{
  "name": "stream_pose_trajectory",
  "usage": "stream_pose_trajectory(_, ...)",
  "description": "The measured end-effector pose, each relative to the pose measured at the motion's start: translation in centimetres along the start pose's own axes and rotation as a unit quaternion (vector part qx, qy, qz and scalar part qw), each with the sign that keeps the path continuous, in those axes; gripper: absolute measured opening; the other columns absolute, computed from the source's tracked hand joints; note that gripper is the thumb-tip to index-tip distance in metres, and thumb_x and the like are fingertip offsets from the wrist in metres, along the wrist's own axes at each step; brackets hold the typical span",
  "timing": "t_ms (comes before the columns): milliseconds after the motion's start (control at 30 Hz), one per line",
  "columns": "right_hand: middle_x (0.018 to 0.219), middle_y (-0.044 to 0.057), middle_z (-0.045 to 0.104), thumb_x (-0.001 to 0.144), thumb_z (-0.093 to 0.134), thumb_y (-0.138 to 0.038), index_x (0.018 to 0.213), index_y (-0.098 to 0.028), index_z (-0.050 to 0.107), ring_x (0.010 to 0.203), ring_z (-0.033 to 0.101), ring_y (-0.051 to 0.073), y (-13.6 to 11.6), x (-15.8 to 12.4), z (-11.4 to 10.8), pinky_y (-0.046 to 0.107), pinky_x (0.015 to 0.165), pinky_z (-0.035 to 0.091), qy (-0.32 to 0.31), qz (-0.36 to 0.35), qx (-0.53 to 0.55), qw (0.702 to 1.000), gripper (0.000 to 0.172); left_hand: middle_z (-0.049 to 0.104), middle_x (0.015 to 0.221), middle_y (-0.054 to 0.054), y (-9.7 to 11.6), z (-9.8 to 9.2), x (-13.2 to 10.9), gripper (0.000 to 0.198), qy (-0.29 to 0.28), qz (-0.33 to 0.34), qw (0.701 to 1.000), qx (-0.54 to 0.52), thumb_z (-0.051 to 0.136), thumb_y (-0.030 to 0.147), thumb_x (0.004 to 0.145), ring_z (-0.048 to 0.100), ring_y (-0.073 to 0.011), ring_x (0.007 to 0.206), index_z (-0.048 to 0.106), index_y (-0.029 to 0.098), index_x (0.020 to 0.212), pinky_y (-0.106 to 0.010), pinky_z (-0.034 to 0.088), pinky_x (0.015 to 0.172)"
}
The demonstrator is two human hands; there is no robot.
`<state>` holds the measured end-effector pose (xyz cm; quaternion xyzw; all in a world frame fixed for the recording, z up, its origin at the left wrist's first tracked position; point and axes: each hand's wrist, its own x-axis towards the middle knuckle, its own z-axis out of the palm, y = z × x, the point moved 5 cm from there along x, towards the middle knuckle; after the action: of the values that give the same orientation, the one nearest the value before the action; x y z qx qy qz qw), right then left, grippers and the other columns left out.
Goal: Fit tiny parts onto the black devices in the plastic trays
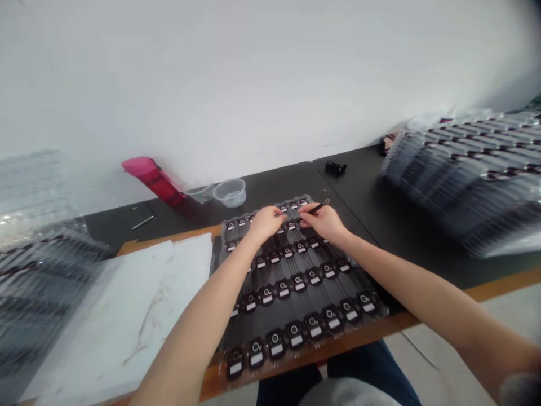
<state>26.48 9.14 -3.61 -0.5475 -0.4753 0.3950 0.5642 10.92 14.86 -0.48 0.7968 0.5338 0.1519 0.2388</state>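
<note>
A clear plastic tray [372, 304] lies on the table, filled with rows of small black devices [275, 344], each with a round lens-like ring and a white label. My right hand [321, 221] holds a thin black pen-like tool [316, 208] over the far rows, its tip close to my other fingers. My left hand [265, 223] rests at the far part of the tray, fingertips on or just above the devices there. Whether those fingers pinch something small is hidden.
Tall stacks of clear trays stand at the right [465, 175] and left [38, 282]. A white sheet [118, 304] lies left of the tray. A pink bottle [154, 180], a clear plastic bowl [229, 193] and a small black object [335, 167] sit along the wall.
</note>
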Motion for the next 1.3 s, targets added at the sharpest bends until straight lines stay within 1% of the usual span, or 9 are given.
stream_pose_trajectory(67, 0.088, 0.004, 0.069, 0.076, 0.062, -0.018, 0.081, -0.016, 0.067, 0.063, 0.067, 0.012, 0.1, 0.0, 0.0, 0.027, 0.063, 0.061, 0.001, 0.003, -0.003, 1.000, 0.008, 0.069, 0.090, -0.009, 0.1, 0.3, 0.2, 0.031, 0.004, -0.010, 0.999, 0.034, 0.058, 0.040, 0.076, 0.061, -0.0223, 0.082, 0.068, 0.017, 0.094, -0.029, 0.042, 0.070)
stream_pose_trajectory(167, 0.087, 0.004, 0.070, 0.076, 0.061, -0.017, 0.082, -0.016, 0.068, 0.062, 0.067, 0.011, 0.0, 0.1, 0.1, 0.025, 0.062, 0.060, 0.001, 0.007, -0.007, 1.000, 0.009, 0.069, 0.096, -0.009, 0.2, 0.5, 0.3, 0.036, 0.003, -0.023, 0.998, 0.056, 0.060, 0.042, 0.075, 0.062, -0.0230, 0.086, 0.066, 0.018, 0.100, -0.030, 0.043, 0.072)
stream_pose_trajectory(467, 0.084, 0.003, 0.069, 0.076, 0.061, -0.016, 0.081, -0.015, 0.067, 0.062, 0.066, 0.010, -0.1, 0.0, 0.2, 0.021, 0.060, 0.058, 0.001, 0.019, -0.014, 1.000, 0.008, 0.069, 0.104, -0.007, 0.2, 0.5, 0.4, 0.041, 0.016, -0.051, 0.995, 0.085, 0.063, 0.047, 0.072, 0.063, -0.0242, 0.092, 0.062, 0.021, 0.103, -0.029, 0.044, 0.072)
stream_pose_trajectory(600, 0.084, 0.002, 0.069, 0.076, 0.061, -0.016, 0.082, -0.015, 0.067, 0.062, 0.067, 0.011, 0.0, 0.0, 0.3, 0.022, 0.061, 0.058, 0.001, 0.020, -0.016, 1.000, 0.008, 0.069, 0.102, -0.008, 0.5, 0.6, 0.5, 0.043, 0.017, -0.066, 0.992, 0.109, 0.064, 0.051, 0.069, 0.063, -0.0253, 0.094, 0.062, 0.022, 0.102, -0.030, 0.045, 0.073)
stream_pose_trajectory(800, 0.086, 0.003, 0.070, 0.077, 0.060, -0.017, 0.083, -0.015, 0.067, 0.062, 0.067, 0.011, 0.1, 0.1, 0.3, 0.023, 0.061, 0.059, 0.000, 0.018, -0.016, 1.000, 0.009, 0.070, 0.102, -0.010, 1.0, 0.9, 0.7, 0.044, 0.019, -0.071, 0.989, 0.132, 0.064, 0.051, 0.069, 0.063, -0.0280, 0.095, 0.061, 0.021, 0.102, -0.032, 0.046, 0.072)
stream_pose_trajectory(1100, 0.086, 0.004, 0.069, 0.077, 0.061, -0.015, 0.082, -0.015, 0.067, 0.061, 0.066, 0.011, 0.3, 0.3, 0.3, 0.025, 0.061, 0.059, 0.000, 0.019, -0.009, 1.000, 0.008, 0.070, 0.101, -0.010, 0.8, 1.1, 0.7, 0.045, 0.023, -0.062, 0.987, 0.147, 0.065, 0.051, 0.068, 0.064, -0.0270, 0.095, 0.060, 0.022, 0.102, -0.031, 0.046, 0.073)
stream_pose_trajectory(1300, 0.084, 0.004, 0.068, 0.077, 0.060, -0.014, 0.081, -0.015, 0.066, 0.062, 0.066, 0.012, 0.1, 0.2, 0.4, 0.025, 0.062, 0.059, 0.000, 0.019, -0.007, 1.000, 0.007, 0.070, 0.099, -0.009, 0.9, 1.2, 0.7, 0.045, 0.020, -0.072, 0.986, 0.148, 0.065, 0.050, 0.067, 0.064, -0.0275, 0.095, 0.059, 0.022, 0.101, -0.031, 0.047, 0.072)
